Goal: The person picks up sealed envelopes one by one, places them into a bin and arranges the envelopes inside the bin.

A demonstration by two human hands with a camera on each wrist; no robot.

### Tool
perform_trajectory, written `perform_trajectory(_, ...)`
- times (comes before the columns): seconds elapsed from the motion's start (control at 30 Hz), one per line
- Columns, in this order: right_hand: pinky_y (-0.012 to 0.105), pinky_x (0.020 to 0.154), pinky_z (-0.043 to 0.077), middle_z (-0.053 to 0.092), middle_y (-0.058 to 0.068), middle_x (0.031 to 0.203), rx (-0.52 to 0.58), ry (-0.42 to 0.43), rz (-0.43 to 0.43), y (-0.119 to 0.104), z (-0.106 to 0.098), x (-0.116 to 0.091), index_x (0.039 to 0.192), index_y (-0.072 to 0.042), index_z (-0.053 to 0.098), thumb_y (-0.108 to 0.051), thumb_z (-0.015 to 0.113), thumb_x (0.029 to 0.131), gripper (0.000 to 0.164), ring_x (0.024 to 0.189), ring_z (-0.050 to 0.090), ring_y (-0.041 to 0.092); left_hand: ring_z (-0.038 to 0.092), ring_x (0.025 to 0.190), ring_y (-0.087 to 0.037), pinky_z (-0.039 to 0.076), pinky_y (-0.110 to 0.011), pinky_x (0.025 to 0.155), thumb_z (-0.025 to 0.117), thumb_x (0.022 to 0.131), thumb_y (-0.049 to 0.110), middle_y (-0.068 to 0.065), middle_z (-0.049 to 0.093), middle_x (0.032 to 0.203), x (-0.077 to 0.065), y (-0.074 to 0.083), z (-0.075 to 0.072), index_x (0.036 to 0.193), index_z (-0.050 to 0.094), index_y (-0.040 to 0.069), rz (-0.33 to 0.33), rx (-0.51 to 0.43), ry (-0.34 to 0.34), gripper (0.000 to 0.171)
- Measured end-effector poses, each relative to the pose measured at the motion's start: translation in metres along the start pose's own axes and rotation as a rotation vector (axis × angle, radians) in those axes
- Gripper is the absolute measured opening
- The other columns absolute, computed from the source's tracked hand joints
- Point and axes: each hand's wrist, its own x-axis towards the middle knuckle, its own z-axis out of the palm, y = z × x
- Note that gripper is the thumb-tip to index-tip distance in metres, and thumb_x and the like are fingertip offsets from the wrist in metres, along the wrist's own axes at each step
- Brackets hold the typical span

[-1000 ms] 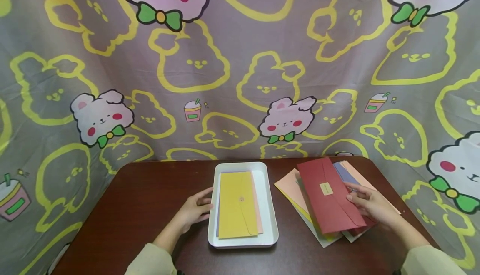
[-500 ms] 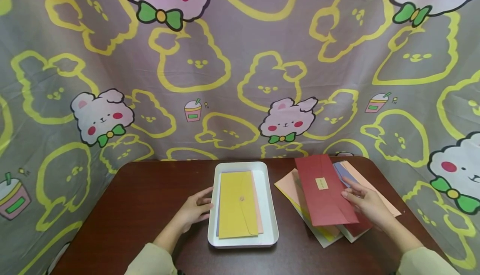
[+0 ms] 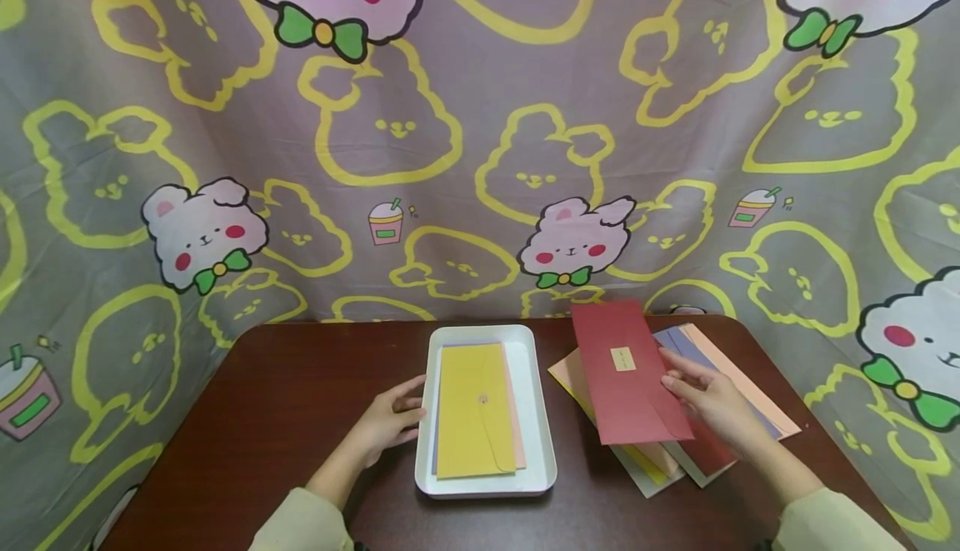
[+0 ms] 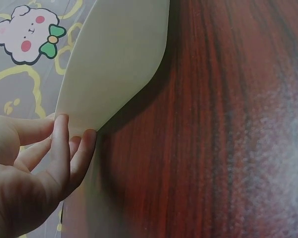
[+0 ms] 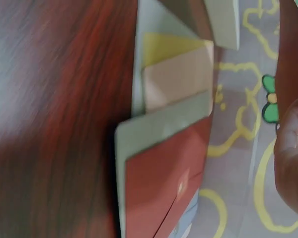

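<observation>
Patterned cloth (image 3: 465,59) hangs behind the dark red-brown surface (image 3: 315,418). On it stands a white tray (image 3: 531,418); to the tray's right, apart from it, I note a fanned pile of envelopes (image 3: 705,451). A red envelope (image 3: 630,401) is over that pile, seemingly lifted clear. A yellow envelope (image 3: 468,409) lies uppermost in the tray. The right hand (image 3: 708,397) pinches the red envelope's right edge; the left hand (image 3: 386,422), fingers loosely extended, touches the tray's left side. A pale label (image 3: 622,358) marks the red envelope.
</observation>
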Motion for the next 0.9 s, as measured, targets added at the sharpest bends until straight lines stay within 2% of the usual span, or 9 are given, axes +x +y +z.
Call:
perform_trajectory(0.27,0.025,0.077,0.058,0.062,0.012,0.111,0.009,0.003,0.006,-0.01,0.028,0.008,0.155,0.005,0.036,-0.011,0.063,0.103,0.06,0.092,0.063,0.003,0.067,0.098,-0.025,0.06,-0.041,0.078,0.065,0.098,-0.004,-0.022,0.064,0.123,-0.001,0.002,0.0,0.152,0.048,0.004,0.003,0.006,-0.009,0.057)
perform_trajectory(0.53,0.03,0.079,0.059,0.062,0.017,0.111,0.008,-0.023,0.004,-0.013,0.051,0.016,0.155,0.002,0.039,-0.012,0.063,0.103,0.059,0.092,0.066,0.008,0.067,0.097,-0.025,0.06,-0.04,0.076,0.065,0.097,-0.005,-0.019,0.066,0.12,0.001,0.001,0.001,0.15,0.051,0.006,-0.007,0.016,0.006,0.056)
perform_trajectory(0.73,0.033,0.079,0.06,0.062,0.017,0.111,0.057,-0.061,0.007,-0.011,0.072,0.021,0.155,0.0,0.04,-0.012,0.066,0.102,0.061,0.094,0.067,0.014,0.067,0.096,-0.025,0.06,-0.041,0.076,0.065,0.097,-0.005,-0.019,0.066,0.12,0.001,0.002,0.0,0.15,0.05,0.005,0.002,0.017,0.004,0.056)
perform_trajectory(0.9,0.036,0.08,0.06,0.062,0.016,0.109,0.112,-0.1,0.012,-0.008,0.091,0.023,0.155,0.003,0.039,-0.011,0.066,0.101,0.061,0.096,0.068,0.018,0.067,0.097,-0.025,0.06,-0.042,0.077,0.064,0.097,-0.005,-0.019,0.066,0.12,0.001,0.002,0.0,0.151,0.049,0.005,0.007,0.012,0.0,0.056)
